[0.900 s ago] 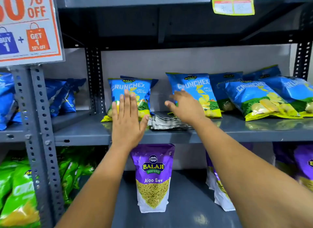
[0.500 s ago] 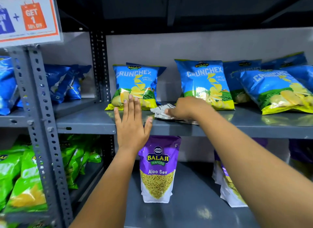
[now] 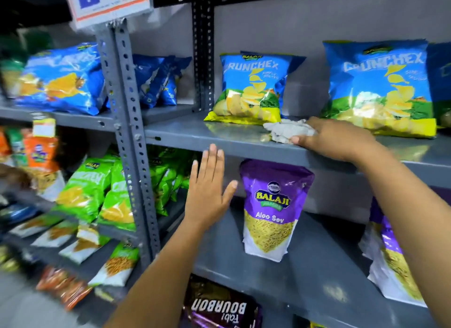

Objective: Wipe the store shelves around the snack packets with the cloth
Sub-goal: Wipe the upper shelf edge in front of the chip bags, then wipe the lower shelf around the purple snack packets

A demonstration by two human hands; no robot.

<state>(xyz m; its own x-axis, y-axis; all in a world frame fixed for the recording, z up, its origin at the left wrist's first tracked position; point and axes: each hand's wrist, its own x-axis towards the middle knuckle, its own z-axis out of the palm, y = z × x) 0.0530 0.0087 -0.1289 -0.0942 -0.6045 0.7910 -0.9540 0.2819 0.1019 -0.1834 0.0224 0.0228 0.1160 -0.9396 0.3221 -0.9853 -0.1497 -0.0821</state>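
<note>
A crumpled grey-white cloth (image 3: 288,130) lies on the grey metal shelf (image 3: 195,135), between two blue Crunchex chip packets (image 3: 253,88) (image 3: 380,88). My right hand (image 3: 334,139) presses down on the cloth's right side and grips it at the shelf's front edge. My left hand (image 3: 207,191) hovers flat with fingers spread, just below that shelf's edge, left of a purple Balaji Aloo Sev pouch (image 3: 271,210). It holds nothing.
A perforated grey upright (image 3: 129,132) divides this bay from the left bay, which holds blue, green and orange packets. More purple pouches (image 3: 390,259) stand at the lower right. Bourbon biscuit packs (image 3: 219,308) sit on the shelf below. A promo sign (image 3: 107,3) hangs at the top left.
The view has swung to the right and down. My right hand has closed on the cloth and drawn it toward the shelf's front edge. My left hand has dropped below the shelf edge.
</note>
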